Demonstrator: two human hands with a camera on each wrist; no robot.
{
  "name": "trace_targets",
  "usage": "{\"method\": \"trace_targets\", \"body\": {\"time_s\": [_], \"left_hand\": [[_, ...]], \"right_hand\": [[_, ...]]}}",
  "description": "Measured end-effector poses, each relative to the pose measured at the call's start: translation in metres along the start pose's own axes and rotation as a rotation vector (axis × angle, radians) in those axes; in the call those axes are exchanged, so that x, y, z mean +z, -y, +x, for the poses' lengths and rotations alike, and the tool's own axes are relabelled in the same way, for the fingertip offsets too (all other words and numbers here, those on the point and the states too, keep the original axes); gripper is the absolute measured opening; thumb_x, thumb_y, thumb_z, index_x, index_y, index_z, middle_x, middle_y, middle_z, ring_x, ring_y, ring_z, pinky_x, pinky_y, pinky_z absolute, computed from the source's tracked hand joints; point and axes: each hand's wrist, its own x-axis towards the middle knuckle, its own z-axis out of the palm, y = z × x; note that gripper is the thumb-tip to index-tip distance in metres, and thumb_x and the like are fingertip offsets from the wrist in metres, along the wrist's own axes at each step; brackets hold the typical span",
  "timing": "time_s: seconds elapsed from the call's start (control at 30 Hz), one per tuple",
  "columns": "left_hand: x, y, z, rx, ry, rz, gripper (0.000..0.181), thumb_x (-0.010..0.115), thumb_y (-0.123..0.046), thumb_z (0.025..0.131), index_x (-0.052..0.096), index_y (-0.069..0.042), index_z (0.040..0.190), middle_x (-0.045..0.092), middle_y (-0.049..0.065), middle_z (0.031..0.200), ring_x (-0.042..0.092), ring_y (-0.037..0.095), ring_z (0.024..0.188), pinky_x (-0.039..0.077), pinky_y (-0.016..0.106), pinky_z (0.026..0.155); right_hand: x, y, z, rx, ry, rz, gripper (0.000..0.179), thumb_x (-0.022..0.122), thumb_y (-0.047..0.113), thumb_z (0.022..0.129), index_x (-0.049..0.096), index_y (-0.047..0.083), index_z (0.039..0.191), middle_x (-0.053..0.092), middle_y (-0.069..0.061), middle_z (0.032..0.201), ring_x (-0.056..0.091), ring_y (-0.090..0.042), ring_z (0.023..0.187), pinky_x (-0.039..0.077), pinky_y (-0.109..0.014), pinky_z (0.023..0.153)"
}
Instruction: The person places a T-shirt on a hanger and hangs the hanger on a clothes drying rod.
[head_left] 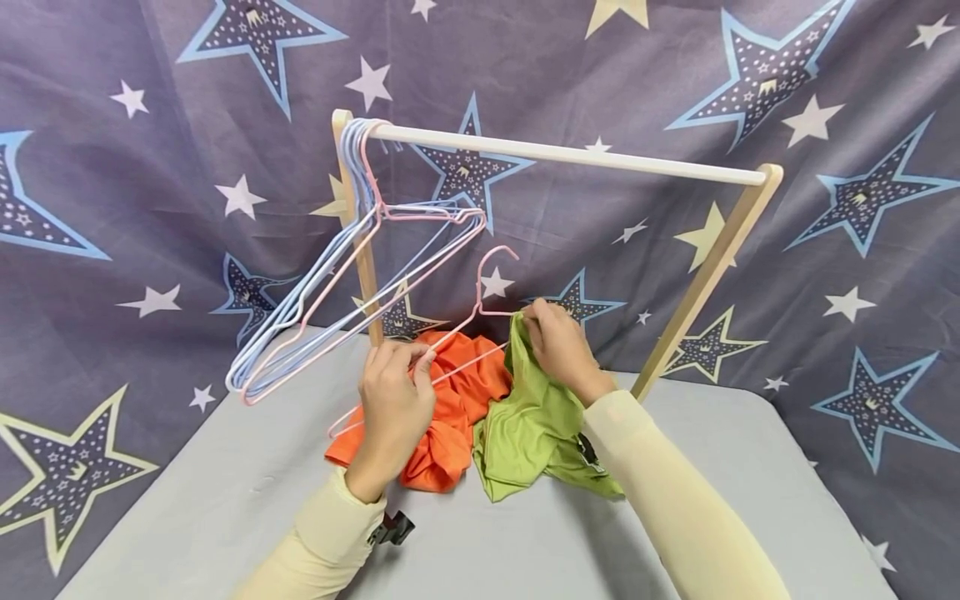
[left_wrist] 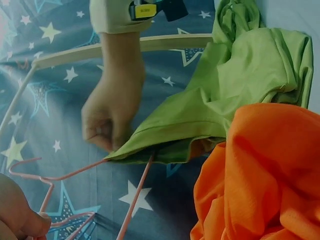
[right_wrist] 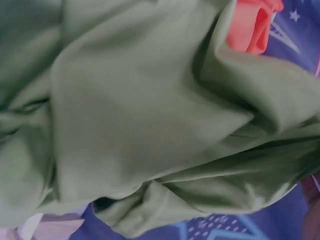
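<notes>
My left hand [head_left: 397, 400] grips a pink wire hanger [head_left: 454, 332] by its left side, the hook pointing up. With my right hand [head_left: 558, 346] I pinch the edge of a green garment [head_left: 525, 433] at the hanger's right shoulder. In the left wrist view, the hanger's right end runs inside the green garment [left_wrist: 200, 107], and the right hand [left_wrist: 112, 110] holds the cloth at its edge. Green cloth [right_wrist: 130, 110] fills most of the right wrist view. An orange garment [head_left: 457, 392] lies crumpled behind the hanger.
A rack with wooden posts [head_left: 701, 292] and a white rail [head_left: 570, 153] stands behind the hands. Several blue, white and pink hangers [head_left: 322, 275] hang at its left end. The grey table [head_left: 225, 500] lies below, and a star-patterned curtain [head_left: 600, 75] forms the back.
</notes>
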Motion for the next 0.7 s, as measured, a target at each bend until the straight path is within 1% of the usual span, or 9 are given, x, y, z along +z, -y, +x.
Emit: {"method": "trace_targets", "body": {"time_s": [0.13, 0.2, 0.27, 0.33, 0.4, 0.43, 0.5, 0.6, 0.7], "left_hand": [[0.002, 0.000, -0.001, -0.006, -0.004, 0.001, 0.007, 0.079, 0.001, 0.085, 0.073, 0.003, 0.088, 0.063, 0.013, 0.083, 0.056, 0.037, 0.078, 0.046, 0.046, 0.069], [0.003, 0.001, -0.001, -0.010, -0.008, -0.004, 0.006, 0.078, 0.001, 0.085, 0.073, 0.003, 0.088, 0.063, 0.014, 0.082, 0.056, 0.037, 0.078, 0.045, 0.046, 0.070], [0.003, 0.001, -0.001, -0.011, -0.005, -0.008, 0.006, 0.078, 0.001, 0.086, 0.073, 0.003, 0.089, 0.063, 0.013, 0.083, 0.056, 0.037, 0.079, 0.045, 0.046, 0.071], [0.002, 0.002, -0.001, -0.010, 0.001, -0.012, 0.005, 0.078, 0.000, 0.087, 0.073, 0.002, 0.089, 0.063, 0.014, 0.083, 0.056, 0.037, 0.079, 0.045, 0.046, 0.072], [0.002, 0.003, -0.001, -0.012, 0.004, -0.007, 0.005, 0.077, -0.001, 0.087, 0.074, 0.002, 0.090, 0.063, 0.014, 0.084, 0.056, 0.037, 0.079, 0.046, 0.046, 0.072], [0.001, 0.003, -0.001, -0.015, 0.003, -0.007, 0.005, 0.077, -0.001, 0.088, 0.074, 0.002, 0.090, 0.064, 0.014, 0.085, 0.057, 0.037, 0.080, 0.046, 0.047, 0.072], [0.000, 0.004, -0.001, -0.023, -0.005, -0.004, 0.005, 0.077, -0.001, 0.087, 0.074, 0.002, 0.090, 0.065, 0.015, 0.085, 0.057, 0.037, 0.080, 0.046, 0.047, 0.072], [-0.002, 0.006, 0.000, -0.034, -0.014, 0.005, 0.005, 0.076, -0.002, 0.088, 0.075, 0.001, 0.091, 0.065, 0.015, 0.086, 0.058, 0.037, 0.081, 0.046, 0.048, 0.072], [-0.004, 0.007, 0.001, -0.036, -0.009, 0.007, 0.006, 0.075, -0.003, 0.089, 0.075, 0.002, 0.092, 0.066, 0.014, 0.087, 0.058, 0.037, 0.083, 0.046, 0.048, 0.073]], "right_hand": [[0.004, 0.009, 0.002, -0.104, -0.086, 0.010, 0.009, 0.060, -0.006, 0.095, 0.059, 0.003, 0.096, 0.070, -0.014, 0.099, 0.065, -0.034, 0.091, 0.054, -0.047, 0.081], [0.005, 0.011, 0.002, -0.139, -0.131, 0.011, 0.011, 0.060, -0.008, 0.092, 0.060, 0.002, 0.094, 0.070, -0.013, 0.096, 0.065, -0.033, 0.089, 0.054, -0.046, 0.080], [0.006, 0.012, 0.002, -0.138, -0.163, 0.011, 0.011, 0.063, -0.008, 0.091, 0.061, 0.003, 0.095, 0.069, -0.013, 0.094, 0.065, -0.032, 0.085, 0.055, -0.045, 0.076], [0.004, 0.013, 0.002, -0.099, -0.157, 0.008, 0.013, 0.067, -0.005, 0.092, 0.061, 0.004, 0.099, 0.069, -0.012, 0.095, 0.066, -0.031, 0.086, 0.055, -0.045, 0.075], [0.001, 0.013, 0.002, -0.051, -0.109, 0.003, 0.018, 0.069, -0.001, 0.092, 0.061, 0.004, 0.107, 0.069, -0.013, 0.099, 0.067, -0.032, 0.089, 0.055, -0.046, 0.079], [-0.001, 0.012, 0.002, -0.031, -0.070, -0.007, 0.022, 0.069, 0.000, 0.092, 0.061, 0.004, 0.112, 0.069, -0.013, 0.102, 0.067, -0.032, 0.092, 0.055, -0.047, 0.081], [-0.007, 0.011, 0.004, -0.020, 0.022, -0.023, 0.030, 0.065, -0.001, 0.093, 0.061, 0.002, 0.122, 0.069, -0.016, 0.111, 0.066, -0.034, 0.102, 0.054, -0.049, 0.090], [-0.015, 0.007, 0.008, -0.048, 0.132, -0.040, 0.039, 0.056, -0.004, 0.092, 0.061, -0.001, 0.131, 0.068, -0.019, 0.122, 0.063, -0.037, 0.114, 0.050, -0.049, 0.100], [-0.023, -0.002, 0.014, -0.076, 0.180, -0.023, 0.037, 0.050, -0.003, 0.097, 0.062, -0.005, 0.132, 0.066, -0.022, 0.129, 0.059, -0.039, 0.125, 0.043, -0.048, 0.110]]}}
